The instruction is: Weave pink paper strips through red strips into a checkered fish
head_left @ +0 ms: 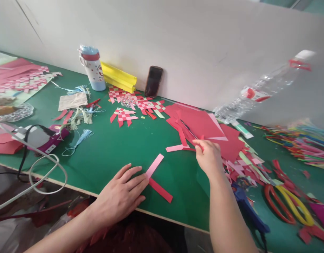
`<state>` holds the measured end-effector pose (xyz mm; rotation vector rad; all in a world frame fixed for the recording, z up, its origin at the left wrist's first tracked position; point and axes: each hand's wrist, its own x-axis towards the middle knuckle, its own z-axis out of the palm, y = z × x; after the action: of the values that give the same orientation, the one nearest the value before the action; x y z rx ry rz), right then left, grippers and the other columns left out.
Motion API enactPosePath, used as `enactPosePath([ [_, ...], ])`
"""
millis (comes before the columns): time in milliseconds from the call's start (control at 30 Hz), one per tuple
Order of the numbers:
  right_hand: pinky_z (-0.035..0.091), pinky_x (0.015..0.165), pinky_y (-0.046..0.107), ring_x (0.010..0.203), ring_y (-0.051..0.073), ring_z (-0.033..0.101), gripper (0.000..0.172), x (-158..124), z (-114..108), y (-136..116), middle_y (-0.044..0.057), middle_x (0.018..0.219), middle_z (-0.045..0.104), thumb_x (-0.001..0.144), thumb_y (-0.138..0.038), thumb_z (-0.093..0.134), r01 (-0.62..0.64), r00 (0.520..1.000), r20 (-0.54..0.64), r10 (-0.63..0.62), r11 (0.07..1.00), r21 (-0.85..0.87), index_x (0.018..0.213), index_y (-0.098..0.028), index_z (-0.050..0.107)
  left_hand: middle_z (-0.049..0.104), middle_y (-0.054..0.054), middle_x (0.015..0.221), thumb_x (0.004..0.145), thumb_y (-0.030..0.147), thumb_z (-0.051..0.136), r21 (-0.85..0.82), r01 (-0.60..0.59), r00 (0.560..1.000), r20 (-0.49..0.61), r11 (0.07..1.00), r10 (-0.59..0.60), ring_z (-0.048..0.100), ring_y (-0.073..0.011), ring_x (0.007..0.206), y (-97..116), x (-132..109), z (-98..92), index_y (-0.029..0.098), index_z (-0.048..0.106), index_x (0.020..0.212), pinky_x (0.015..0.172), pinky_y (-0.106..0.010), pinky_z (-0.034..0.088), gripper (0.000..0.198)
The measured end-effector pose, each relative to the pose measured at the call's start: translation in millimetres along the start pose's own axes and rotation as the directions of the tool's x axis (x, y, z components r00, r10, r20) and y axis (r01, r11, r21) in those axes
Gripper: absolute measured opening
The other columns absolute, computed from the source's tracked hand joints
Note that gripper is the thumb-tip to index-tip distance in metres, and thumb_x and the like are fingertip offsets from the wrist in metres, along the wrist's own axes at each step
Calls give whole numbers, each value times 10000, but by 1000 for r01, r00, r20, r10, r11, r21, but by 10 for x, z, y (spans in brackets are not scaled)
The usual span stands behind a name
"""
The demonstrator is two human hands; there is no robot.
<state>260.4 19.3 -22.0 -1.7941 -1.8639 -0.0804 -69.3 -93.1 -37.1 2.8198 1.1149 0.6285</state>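
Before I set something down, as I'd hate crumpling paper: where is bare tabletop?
The widest bare patch of green tabletop lies between the light-blue thread tassel, the checkered red and pink paper pieces and the left hand. A smaller one separates the red paper strip from the right forearm. Right of it, pink and red paper scraps crowd together.

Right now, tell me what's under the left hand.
From under the left hand, a pink strip and a red strip stick out; whether they join, and anything else beneath, is hidden.
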Motion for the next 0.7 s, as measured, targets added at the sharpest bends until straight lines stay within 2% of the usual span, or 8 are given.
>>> enactPosePath([
  [200,398,859,504,1006,329,520,287,-100,47,140,98,1091,700,779,-194,501,-13,998,53,18,995,-98,962,-250,715,640,-4,1320,982,320,504,0,8,1000,13,1000,-8,489,-281,1300,4,4,0,225,579,1322,1152,-501,325,361],
  [333,384,900,492,994,300,551,160,-72,37,151,102,988,692,775,-207,514,13,997,71,-8,997,-76,797,-233,670,650,-16,1299,978,303,504,-13,29,999,22,999,-29,485,-290,1301,18,17,-8,221,587,1307,1147,-515,326,350],
  [467,409,901,445,941,277,595,132,-10,-4,25,95,910,707,814,-245,511,22,998,55,-22,1000,4,806,-225,640,640,-3,1312,978,301,499,-12,42,998,39,999,-42,465,-299,1317,33,25,-16,231,579,1309,1151,-536,309,348],
  [600,450,706,364,810,266,641,195,-21,-12,-197,92,865,726,875,-344,507,-36,998,60,30,994,104,931,-217,645,641,-16,1305,976,293,504,-11,51,997,51,999,-50,454,-292,1329,38,25,-28,239,581,1308,1164,-536,288,346],
  [700,448,648,325,746,239,672,228,-57,3,-352,72,834,739,906,-391,499,-54,995,97,36,981,186,977,-219,631,643,-35,1293,971,306,516,-2,63,997,53,998,-63,446,-289,1337,44,30,-28,243,586,1312,1175,-530,272,354],
])
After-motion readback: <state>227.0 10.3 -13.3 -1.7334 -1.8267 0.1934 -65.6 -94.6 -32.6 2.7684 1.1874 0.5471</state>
